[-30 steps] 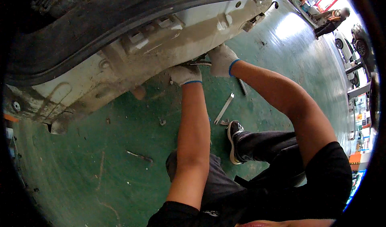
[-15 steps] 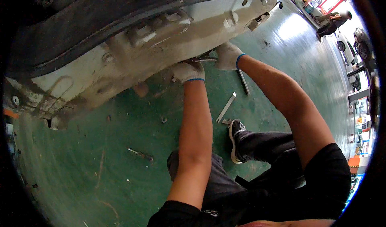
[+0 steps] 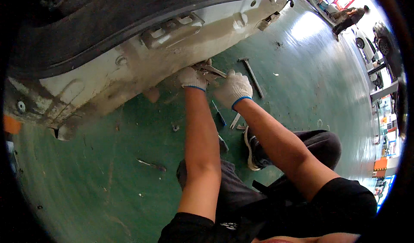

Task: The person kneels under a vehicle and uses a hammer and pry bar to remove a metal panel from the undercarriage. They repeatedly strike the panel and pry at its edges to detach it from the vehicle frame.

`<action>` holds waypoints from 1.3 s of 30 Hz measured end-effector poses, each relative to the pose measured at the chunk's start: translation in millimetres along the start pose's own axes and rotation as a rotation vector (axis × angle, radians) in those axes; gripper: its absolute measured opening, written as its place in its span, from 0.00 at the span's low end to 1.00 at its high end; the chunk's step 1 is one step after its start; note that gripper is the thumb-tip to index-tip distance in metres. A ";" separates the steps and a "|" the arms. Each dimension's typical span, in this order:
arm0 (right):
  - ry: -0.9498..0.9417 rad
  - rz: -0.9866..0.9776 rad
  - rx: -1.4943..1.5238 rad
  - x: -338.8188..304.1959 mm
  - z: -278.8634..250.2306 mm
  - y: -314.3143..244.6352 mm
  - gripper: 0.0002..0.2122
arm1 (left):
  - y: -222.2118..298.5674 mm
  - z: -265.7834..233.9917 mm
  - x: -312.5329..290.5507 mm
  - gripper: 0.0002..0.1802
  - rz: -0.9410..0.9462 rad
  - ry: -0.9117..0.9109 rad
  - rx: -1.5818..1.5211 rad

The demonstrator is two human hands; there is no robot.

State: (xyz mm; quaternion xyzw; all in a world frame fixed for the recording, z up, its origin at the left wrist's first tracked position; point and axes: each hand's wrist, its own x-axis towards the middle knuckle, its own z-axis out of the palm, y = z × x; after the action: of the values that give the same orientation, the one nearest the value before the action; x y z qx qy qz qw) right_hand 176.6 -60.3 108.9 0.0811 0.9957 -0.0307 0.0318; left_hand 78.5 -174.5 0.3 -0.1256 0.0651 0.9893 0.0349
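Observation:
The lower edge of a dirty white car body sill (image 3: 142,66) hangs in front of me. Beneath that edge is a metal pair of pliers (image 3: 214,70), its jaw end against or close to the sill. My right hand (image 3: 235,89), in a white knitted glove with a blue cuff, is closed at the near end of a pliers handle. My left hand (image 3: 192,78), gloved alike, is beside the jaw end, under the sill edge. Its fingers are mostly hidden, so its grip does not show.
On the green floor (image 3: 293,92) lie a hammer (image 3: 253,77), a blue-handled screwdriver (image 3: 219,114), a notched flat bar (image 3: 235,120) and another screwdriver (image 3: 152,164). My shoe (image 3: 254,150) is near the bar. Far right, a person (image 3: 347,20) stands among cars.
My right hand has come back toward me from beside the sill, uncovering the hammer's head. My left hand has shifted slightly left. The view has shifted a little, and my right knee has moved outward.

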 end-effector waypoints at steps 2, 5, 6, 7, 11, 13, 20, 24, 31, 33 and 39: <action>-0.160 0.012 0.090 4.2 -12.6 -2.5 0.32 | 5.7 -1.5 -0.1 0.27 0.032 -0.060 -0.086; -0.320 -0.073 0.019 31.3 -8.6 19.6 0.30 | -7.3 26.5 -17.8 0.26 0.086 -0.050 -0.252; -0.267 -0.190 -0.001 34.6 -5.6 26.2 0.30 | -8.0 32.8 -23.5 0.26 0.116 -0.029 -0.298; -0.336 -0.225 -0.068 49.1 -9.2 30.3 0.29 | -9.7 25.0 -18.5 0.26 0.158 0.001 -0.213; -0.288 -0.471 -0.182 113.4 -9.1 40.8 0.29 | -14.8 7.7 -5.3 0.27 0.254 0.009 -0.102; -0.239 -0.563 -0.194 126.9 -11.1 49.8 0.28 | -15.8 15.1 -6.5 0.28 0.216 0.006 -0.150; -0.227 -0.101 0.052 7.7 5.9 4.1 0.29 | 5.6 4.8 -14.9 0.29 0.029 -0.111 -0.131; -0.264 -0.056 0.190 -1.4 -1.5 5.8 0.33 | 10.5 3.3 -6.9 0.26 -0.013 -0.066 -0.004; -0.897 -0.259 0.823 62.2 8.3 79.4 0.30 | 2.0 12.1 -11.0 0.23 0.052 -0.091 0.192; -1.107 -0.193 1.133 68.1 24.5 92.4 0.27 | 5.7 12.9 -5.4 0.23 0.078 -0.196 0.249; -1.670 -0.227 1.682 74.2 59.5 89.8 0.32 | 0.1 11.2 -12.2 0.12 0.101 -0.173 0.189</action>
State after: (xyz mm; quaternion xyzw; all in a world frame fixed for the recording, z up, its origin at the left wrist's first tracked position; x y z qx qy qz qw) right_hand 121.7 36.0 39.5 -0.0572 0.3359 -0.7201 0.6044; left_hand 87.6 -173.7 14.2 -0.0326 0.1608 0.9864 0.0022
